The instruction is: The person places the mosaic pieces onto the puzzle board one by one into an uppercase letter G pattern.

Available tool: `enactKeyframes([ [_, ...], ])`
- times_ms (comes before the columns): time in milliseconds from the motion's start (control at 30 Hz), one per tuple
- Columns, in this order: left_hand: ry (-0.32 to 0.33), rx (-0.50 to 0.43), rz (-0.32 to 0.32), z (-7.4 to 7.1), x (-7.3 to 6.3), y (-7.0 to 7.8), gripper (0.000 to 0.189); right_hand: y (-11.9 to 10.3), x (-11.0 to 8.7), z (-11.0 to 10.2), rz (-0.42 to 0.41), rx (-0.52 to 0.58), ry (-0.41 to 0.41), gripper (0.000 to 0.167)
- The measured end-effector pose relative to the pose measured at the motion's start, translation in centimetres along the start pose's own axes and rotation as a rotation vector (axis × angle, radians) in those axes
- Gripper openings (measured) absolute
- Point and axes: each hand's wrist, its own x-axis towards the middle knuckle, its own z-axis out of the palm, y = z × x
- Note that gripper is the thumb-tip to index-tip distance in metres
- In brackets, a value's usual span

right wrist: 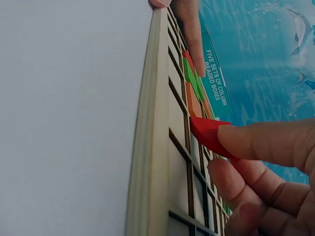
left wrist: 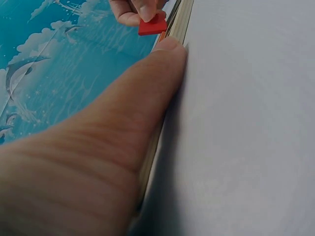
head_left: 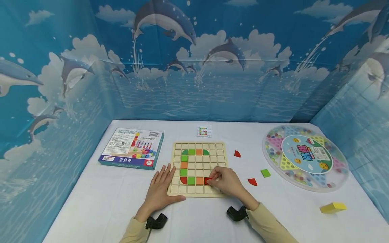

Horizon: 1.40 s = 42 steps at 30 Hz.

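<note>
A wooden grid board [head_left: 199, 165] lies on the white table, with green, orange and red tiles set in its cells as a C-like outline. My left hand [head_left: 159, 192] rests along the board's left side, fingers straight and thumb spread at the near edge. Between thumb and fingers, my right hand [head_left: 226, 182] pinches a red tile [right wrist: 209, 132] with a curved side. It is tilted at the bottom row, beside an orange tile [head_left: 199, 181]; the fingers partly cover it in the head view. Behind the board lies a small pattern card [head_left: 204, 131] showing a coloured G.
Right of the board lie two loose red quarter-round tiles, one farther [head_left: 237, 154] and one nearer [head_left: 252, 182], and a green square tile [head_left: 265, 173]. Beyond are a round marble game set [head_left: 270, 162] and a yellow block [head_left: 333, 208]. A bead game box [head_left: 132, 148] stands left.
</note>
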Motion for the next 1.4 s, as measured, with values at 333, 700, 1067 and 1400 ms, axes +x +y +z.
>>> enactKeyframes([
  [333,0.009,-0.006,0.002,-0.1,-0.1,0.1,0.108,0.0,0.8,0.0,0.042,-0.010,-0.016,0.011],
  [700,0.005,0.000,0.006,-0.1,0.1,0.0,0.109,0.1,0.8,0.2,0.044,-0.028,0.018,0.014],
  [1067,0.006,0.001,0.004,0.1,0.1,0.0,0.109,0.3,0.2,-0.7,0.015,-0.137,0.054,0.016],
  [1400,0.004,0.006,0.002,0.0,0.0,0.0,0.108,3.5,-2.6,-7.1,0.090,-0.297,0.252,0.015],
])
